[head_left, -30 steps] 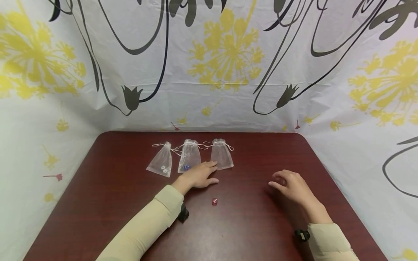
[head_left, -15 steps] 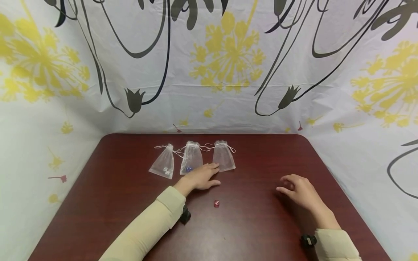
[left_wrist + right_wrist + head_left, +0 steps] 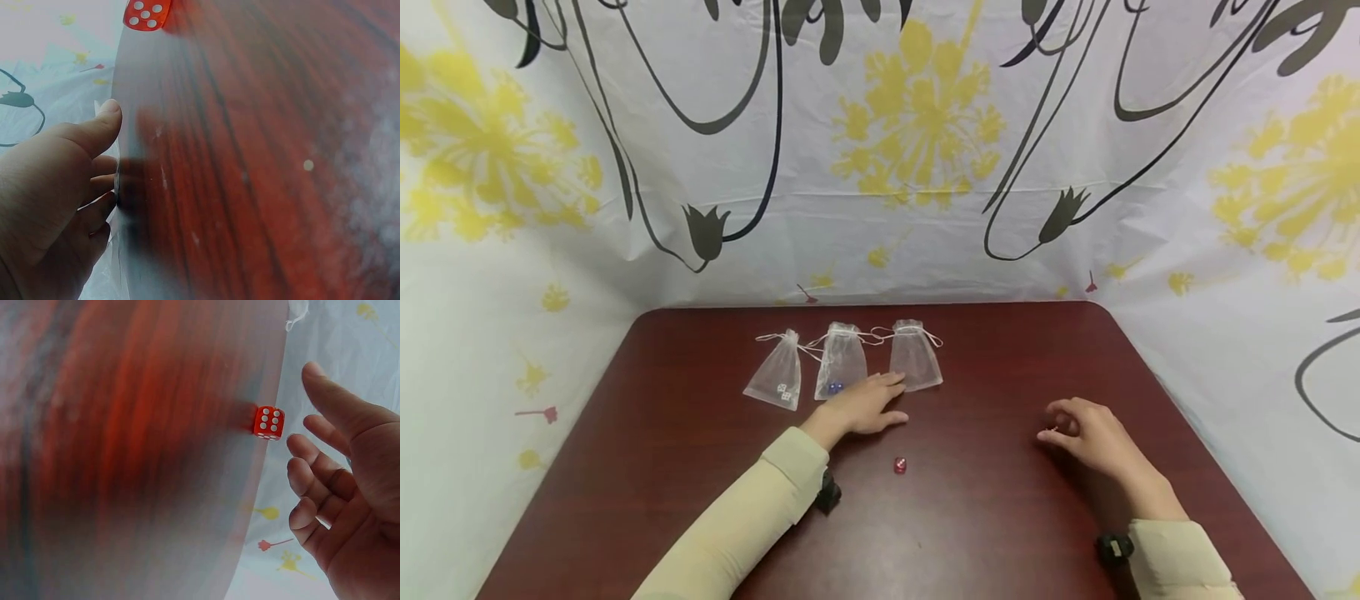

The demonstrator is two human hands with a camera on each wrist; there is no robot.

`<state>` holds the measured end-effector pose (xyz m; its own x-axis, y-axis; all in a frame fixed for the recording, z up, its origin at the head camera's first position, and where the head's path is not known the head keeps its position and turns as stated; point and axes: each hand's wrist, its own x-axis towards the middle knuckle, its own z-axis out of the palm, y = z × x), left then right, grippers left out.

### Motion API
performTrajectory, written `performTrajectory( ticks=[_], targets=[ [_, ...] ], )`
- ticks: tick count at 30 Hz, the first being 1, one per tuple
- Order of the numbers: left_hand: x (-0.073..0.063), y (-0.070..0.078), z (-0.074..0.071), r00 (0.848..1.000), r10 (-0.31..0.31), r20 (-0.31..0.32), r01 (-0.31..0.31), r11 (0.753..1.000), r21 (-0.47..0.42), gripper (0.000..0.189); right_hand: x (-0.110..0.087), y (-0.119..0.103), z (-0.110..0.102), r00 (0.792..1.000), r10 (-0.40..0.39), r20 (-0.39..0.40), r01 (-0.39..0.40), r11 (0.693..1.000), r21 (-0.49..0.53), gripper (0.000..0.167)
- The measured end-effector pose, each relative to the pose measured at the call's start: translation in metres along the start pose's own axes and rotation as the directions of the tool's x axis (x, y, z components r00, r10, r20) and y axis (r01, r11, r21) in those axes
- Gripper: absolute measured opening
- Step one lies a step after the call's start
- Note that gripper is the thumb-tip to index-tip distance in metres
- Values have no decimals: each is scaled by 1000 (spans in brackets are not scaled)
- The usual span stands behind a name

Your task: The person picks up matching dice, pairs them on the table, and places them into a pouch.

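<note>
My left hand (image 3: pixel 861 404) lies with fingers spread, fingertips right at the lower corner of the right-hand organza drawstring bag (image 3: pixel 916 358). Its wrist overlaps the bottom of the middle organza bag (image 3: pixel 844 358), which has blue dice (image 3: pixel 835 388) inside. The left organza bag (image 3: pixel 778 371) contains white dice (image 3: pixel 784 392). On the table in front of the left hand sits a red die (image 3: pixel 900 465) with white pips; the right wrist view shows the red die (image 3: pixel 269 422) beyond the fingertips. Loosely curled, my right hand (image 3: pixel 1090 433) is over the table's right side, holding nothing.
The dark red-brown table (image 3: pixel 985 533) reaches back to a white patterned cloth (image 3: pixel 880 250), which also hangs along both sides. White drawstrings (image 3: pixel 868 335) stretch between neighbouring bags near the far edge.
My right hand has shifted slightly to the right, away from the red die. The left hand, bags and die keep their places; the head view has moved a little.
</note>
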<state>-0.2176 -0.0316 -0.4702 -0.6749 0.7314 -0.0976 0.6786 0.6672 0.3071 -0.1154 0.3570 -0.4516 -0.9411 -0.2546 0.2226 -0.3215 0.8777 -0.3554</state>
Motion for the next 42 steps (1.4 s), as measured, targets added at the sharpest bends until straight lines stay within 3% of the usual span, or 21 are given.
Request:
performTrajectory(
  ticks=[12, 32, 42],
  targets=[
    [3, 0, -1, 999, 29, -33, -29, 999, 24, 65, 5, 7, -4, 998, 2, 59, -2, 1000, 2, 31],
    [-1, 2, 1, 1000, -4, -6, 4, 1000, -2, 66, 2, 19, 6, 997, -77, 15, 77, 997, -6, 18],
    [-1, 0, 0, 1000, 13, -12, -13, 1000, 7, 65, 7, 3, 7, 988, -143, -55, 144, 990, 14, 16]
  ],
)
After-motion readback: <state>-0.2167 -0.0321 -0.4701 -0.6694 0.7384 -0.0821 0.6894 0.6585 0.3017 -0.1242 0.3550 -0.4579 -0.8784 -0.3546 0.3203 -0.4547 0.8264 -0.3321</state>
